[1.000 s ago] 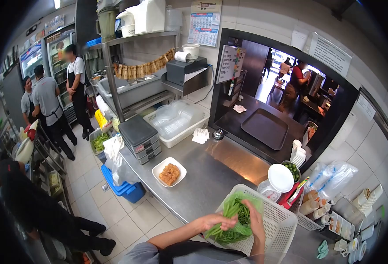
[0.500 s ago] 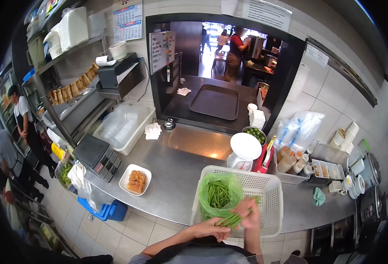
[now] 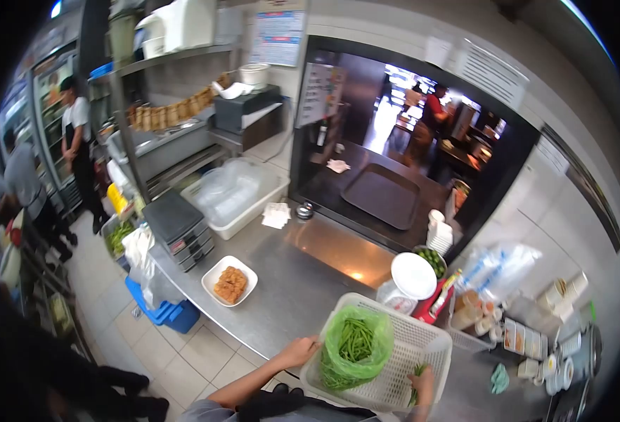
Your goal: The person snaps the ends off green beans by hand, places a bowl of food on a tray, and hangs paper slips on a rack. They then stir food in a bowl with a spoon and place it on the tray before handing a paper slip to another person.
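A white perforated plastic basket (image 3: 431, 336) sits at the front edge of the counter. Inside its left part stands an open green plastic bag (image 3: 339, 366) full of green beans (image 3: 356, 339). My left hand (image 3: 300, 351) is at the basket's left rim, fingers curled against it. Low in the right part of the basket, my right hand (image 3: 422, 383) is closed round a small bunch of green beans (image 3: 420, 369). My right fingers partly hide that bunch.
A white bowl of fried food (image 3: 230, 283) stands on the steel counter (image 3: 282, 271). Behind the basket are a kitchen scale (image 3: 413, 276) and sauce bottles (image 3: 467, 313). A dark tray (image 3: 382, 195) lies in the serving window. People (image 3: 76, 141) stand at the left.
My left hand has left the beans and moved to the basket's left rim. My right hand has carried its bunch down into the basket's right side. The view has turned left.
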A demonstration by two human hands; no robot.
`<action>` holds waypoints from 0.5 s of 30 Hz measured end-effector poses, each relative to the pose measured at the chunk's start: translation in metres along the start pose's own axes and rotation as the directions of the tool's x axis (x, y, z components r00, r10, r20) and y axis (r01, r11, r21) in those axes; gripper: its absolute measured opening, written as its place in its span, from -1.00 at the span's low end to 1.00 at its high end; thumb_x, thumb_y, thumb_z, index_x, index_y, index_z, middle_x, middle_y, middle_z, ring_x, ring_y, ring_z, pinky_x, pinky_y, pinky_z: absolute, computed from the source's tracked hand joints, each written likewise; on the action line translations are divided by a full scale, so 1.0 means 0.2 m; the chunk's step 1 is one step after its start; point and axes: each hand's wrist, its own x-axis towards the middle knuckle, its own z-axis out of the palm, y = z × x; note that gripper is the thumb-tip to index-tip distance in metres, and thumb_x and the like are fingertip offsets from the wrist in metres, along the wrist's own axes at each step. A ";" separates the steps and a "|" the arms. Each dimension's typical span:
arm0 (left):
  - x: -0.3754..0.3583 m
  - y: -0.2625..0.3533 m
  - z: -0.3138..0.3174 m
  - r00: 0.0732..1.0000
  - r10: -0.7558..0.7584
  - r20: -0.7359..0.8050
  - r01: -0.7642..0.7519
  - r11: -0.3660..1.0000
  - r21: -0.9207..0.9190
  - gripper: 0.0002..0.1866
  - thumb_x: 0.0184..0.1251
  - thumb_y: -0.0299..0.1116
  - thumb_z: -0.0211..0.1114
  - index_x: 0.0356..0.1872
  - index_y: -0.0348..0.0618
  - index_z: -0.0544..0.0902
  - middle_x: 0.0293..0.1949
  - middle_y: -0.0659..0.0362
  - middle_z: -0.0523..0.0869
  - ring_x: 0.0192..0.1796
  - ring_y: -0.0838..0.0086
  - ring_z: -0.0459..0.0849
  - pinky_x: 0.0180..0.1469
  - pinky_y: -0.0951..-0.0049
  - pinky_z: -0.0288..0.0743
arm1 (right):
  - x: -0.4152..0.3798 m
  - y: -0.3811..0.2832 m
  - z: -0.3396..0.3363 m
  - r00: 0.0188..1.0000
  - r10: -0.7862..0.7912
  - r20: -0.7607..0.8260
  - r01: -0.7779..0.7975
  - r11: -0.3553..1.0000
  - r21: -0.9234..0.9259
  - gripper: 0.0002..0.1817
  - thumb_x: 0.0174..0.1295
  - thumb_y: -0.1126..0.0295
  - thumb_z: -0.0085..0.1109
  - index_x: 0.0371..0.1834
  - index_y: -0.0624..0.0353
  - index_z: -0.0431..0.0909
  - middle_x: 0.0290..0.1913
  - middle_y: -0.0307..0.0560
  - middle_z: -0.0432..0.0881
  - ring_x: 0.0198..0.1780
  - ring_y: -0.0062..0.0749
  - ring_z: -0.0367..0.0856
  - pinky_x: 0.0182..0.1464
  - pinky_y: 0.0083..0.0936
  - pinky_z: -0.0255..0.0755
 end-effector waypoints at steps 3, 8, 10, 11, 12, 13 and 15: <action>0.04 0.08 -0.04 0.975 -0.083 0.207 0.107 0.989 -0.104 -0.65 0.41 -0.21 -0.05 0.06 -0.23 0.40 -0.39 -0.19 0.63 -0.36 0.00 0.65 -0.21 0.16 0.51 | 0.26 0.20 0.06 0.960 -0.206 -0.191 0.119 0.914 -0.389 -0.38 -0.24 0.41 0.46 -0.03 0.33 0.42 -0.31 0.14 0.63 -0.22 -0.10 0.64 -0.16 -0.20 0.50; 0.03 0.17 -0.13 0.912 0.014 0.409 0.100 0.961 -0.258 -0.59 0.38 -0.24 0.03 0.23 -0.03 0.40 -0.46 0.02 0.68 -0.46 0.37 0.68 -0.28 0.36 0.54 | 0.20 -0.01 -0.20 0.804 -0.409 -0.433 0.261 0.895 -0.361 -0.69 -0.13 0.46 0.35 -0.26 0.19 0.53 -0.32 0.06 0.58 -0.24 -0.05 0.56 -0.19 -0.20 0.42; 0.03 0.13 -0.26 0.972 -0.055 0.230 0.076 0.994 -0.084 -0.62 0.32 -0.26 0.11 0.16 -0.03 0.47 -0.50 0.08 0.68 -0.49 0.39 0.66 -0.31 0.37 0.53 | 0.17 -0.21 -0.32 0.699 -0.503 -0.509 0.381 0.864 -0.330 -0.84 -0.06 0.44 0.29 -0.43 0.21 0.51 -0.46 0.05 0.53 -0.35 -0.02 0.54 -0.29 -0.19 0.36; 0.03 0.11 -0.34 0.988 -0.077 0.137 0.077 0.997 0.007 -0.63 0.30 -0.27 0.15 0.12 -0.03 0.50 -0.52 0.11 0.68 -0.51 0.40 0.65 -0.33 0.38 0.53 | 0.12 -0.35 -0.36 0.644 -0.543 -0.539 0.431 0.839 -0.331 -0.85 0.00 0.42 0.25 -0.46 0.24 0.49 -0.50 0.07 0.51 -0.40 0.00 0.51 -0.32 -0.18 0.34; 0.02 0.10 -0.47 0.993 -0.116 -0.022 0.116 0.993 -0.012 -0.67 0.23 -0.26 0.20 0.03 -0.05 0.55 -0.52 0.10 0.68 -0.47 0.35 0.67 -0.33 0.34 0.53 | 0.05 -0.51 -0.39 0.585 -0.576 -0.570 0.478 0.813 -0.332 -0.84 0.06 0.40 0.21 -0.49 0.27 0.48 -0.54 0.10 0.48 -0.45 0.03 0.49 -0.35 -0.18 0.32; 0.00 0.07 -0.63 0.972 -0.152 -0.179 0.149 0.988 -0.031 -0.70 0.17 -0.25 0.25 -0.07 -0.07 0.60 -0.52 0.10 0.68 -0.44 0.30 0.69 -0.34 0.30 0.53 | -0.04 -0.70 -0.42 0.570 -0.611 -0.550 0.491 0.790 -0.368 -0.82 0.11 0.40 0.19 -0.48 0.30 0.47 -0.53 0.11 0.49 -0.42 0.04 0.48 -0.31 -0.17 0.32; -0.05 -0.10 -0.94 0.801 -0.038 -0.598 0.135 0.984 0.119 -0.83 0.11 -0.34 0.27 -0.25 -0.08 0.66 -0.50 0.06 0.69 -0.43 0.23 0.69 -0.41 0.28 0.48 | -0.05 -0.95 -0.40 0.239 -0.823 -0.515 0.638 0.533 -0.556 -0.78 0.24 0.39 0.07 -0.45 0.36 0.47 -0.50 0.16 0.49 -0.33 0.07 0.45 -0.21 -0.15 0.29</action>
